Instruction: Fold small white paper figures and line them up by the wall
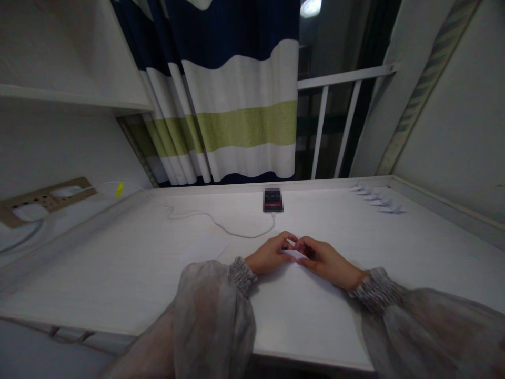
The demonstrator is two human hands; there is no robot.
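Observation:
A small folded piece of white paper (293, 253) is held between my two hands, just above the white desk (307, 326). My left hand (272, 253) pinches its left side with thumb and fingers. On the other side my right hand (321, 259) grips the paper's right edge, thumb below and fingers curled over the top. The fingertips of both hands come close together behind the paper. Its exact folds are too small to make out. Left of my left hand lies flat white paper (207, 245) on the desk.
Several folded paper figures (379, 200) stand in a row at the back right. A phone (273, 200) lies at the back middle, its white cable (232, 233) curving left. A power strip (47, 200) is mounted at the left wall. Behind the desk hangs a striped curtain (244, 126).

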